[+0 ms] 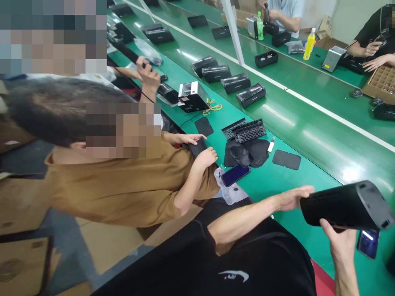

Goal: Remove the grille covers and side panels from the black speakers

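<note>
Two hands of ours meet on one black casing [347,205], a long rounded shell that we hold above the green bench [308,119]. Its long axis runs nearly level across the view, one end toward our left hand [293,197], the other reaching the frame's right edge, where an end cap with small holes faces us. The left hand lies with fingers stretched flat against the casing's near end, touching it but not wrapped round it. The right hand [339,242] comes up from below the casing, thumb raised against its underside; the other fingers are hidden behind the shell, so we cannot tell how far they curl. Both hands touch the casing, the right one under its middle.

Just below the casing, beside our right wrist, a lit phone [368,243] lies on the bench. Left of the casing, well apart, sit black pads [286,159], a grille [248,130] and a second phone [235,175]. Beyond those a co-worker in a brown shirt [123,189] presses both hands on a dark part. Farther up the bench from the casing lie more casings in a row [234,82].

We can read no writing on the casing; our black shirt [231,263] bears a small white logo without letters.
</note>
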`<move>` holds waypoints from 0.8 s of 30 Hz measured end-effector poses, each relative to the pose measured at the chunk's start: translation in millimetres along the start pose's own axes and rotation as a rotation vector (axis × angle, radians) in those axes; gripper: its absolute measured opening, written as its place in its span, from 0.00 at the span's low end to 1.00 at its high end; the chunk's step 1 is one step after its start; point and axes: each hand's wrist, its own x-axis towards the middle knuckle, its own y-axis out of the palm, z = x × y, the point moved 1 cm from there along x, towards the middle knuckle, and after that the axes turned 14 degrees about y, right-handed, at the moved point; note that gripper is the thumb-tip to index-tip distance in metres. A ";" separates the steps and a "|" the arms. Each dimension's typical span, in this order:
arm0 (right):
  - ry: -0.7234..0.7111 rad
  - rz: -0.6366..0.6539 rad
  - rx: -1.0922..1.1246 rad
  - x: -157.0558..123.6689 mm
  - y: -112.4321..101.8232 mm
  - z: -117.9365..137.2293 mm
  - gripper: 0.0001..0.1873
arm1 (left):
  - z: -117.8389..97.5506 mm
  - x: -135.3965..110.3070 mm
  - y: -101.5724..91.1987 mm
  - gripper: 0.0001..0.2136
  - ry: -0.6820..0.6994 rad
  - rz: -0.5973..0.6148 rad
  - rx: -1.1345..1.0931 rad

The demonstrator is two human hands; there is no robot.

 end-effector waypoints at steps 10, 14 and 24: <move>-0.265 0.122 -0.648 17.5 -44.6 7.0 0.60 | -59.1 0.6 17.2 0.49 0.346 0.281 0.787; -0.112 0.084 -0.320 8.8 -57.5 -16.8 0.71 | -45.9 -12.3 0.7 0.49 0.286 0.132 0.617; 0.089 0.023 -0.017 -21.3 -54.2 -38.1 0.57 | -37.8 -14.7 -6.0 0.45 0.225 0.074 0.351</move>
